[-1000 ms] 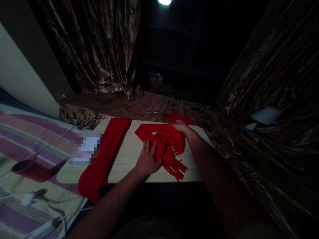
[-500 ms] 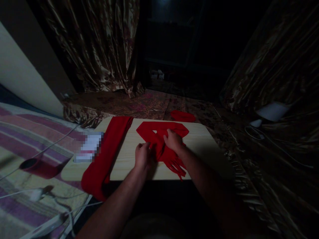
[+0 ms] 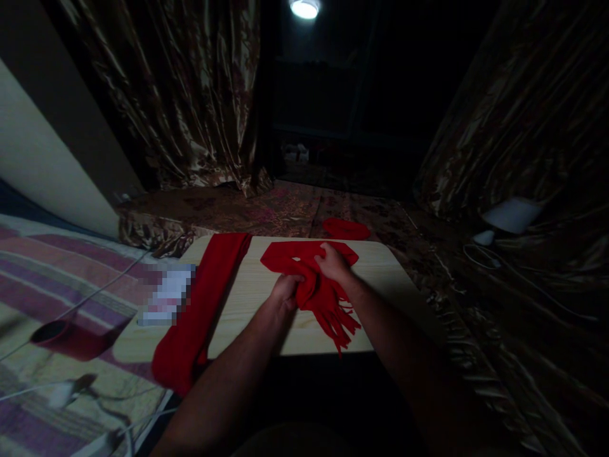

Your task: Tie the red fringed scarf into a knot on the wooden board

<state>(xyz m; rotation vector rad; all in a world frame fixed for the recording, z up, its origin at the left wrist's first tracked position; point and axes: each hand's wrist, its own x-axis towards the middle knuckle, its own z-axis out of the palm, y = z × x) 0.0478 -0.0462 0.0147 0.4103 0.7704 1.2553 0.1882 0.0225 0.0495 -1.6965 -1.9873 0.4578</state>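
A red fringed scarf (image 3: 285, 254) lies folded and looped on a pale wooden table (image 3: 238, 311), its fringe spread toward the near edge. At the loop's near left side, my left hand (image 3: 285, 292) is closed on a bunched fold of the scarf, thumb on top. My right hand (image 3: 332, 261) grips the cloth a little farther back and to the right, its thumb pointing away from me; the fingertips under it are hidden. Left of both hands, a long red strip of cloth (image 3: 219, 273) runs across the table and hangs over its near edge.
On the table's left end is a blurred-out white item (image 3: 169, 295). Beside it a red cylindrical object (image 3: 71, 339) rests on a striped bedspread (image 3: 28, 304) among white cables. Behind the table lies another red cloth piece (image 3: 346, 228). A lamp (image 3: 511, 214) stands at right.
My left hand has moved right and taken hold of the scarf, bunching its fold. My right hand stays near the same spot. The view has tilted up slightly, showing a bright round light.
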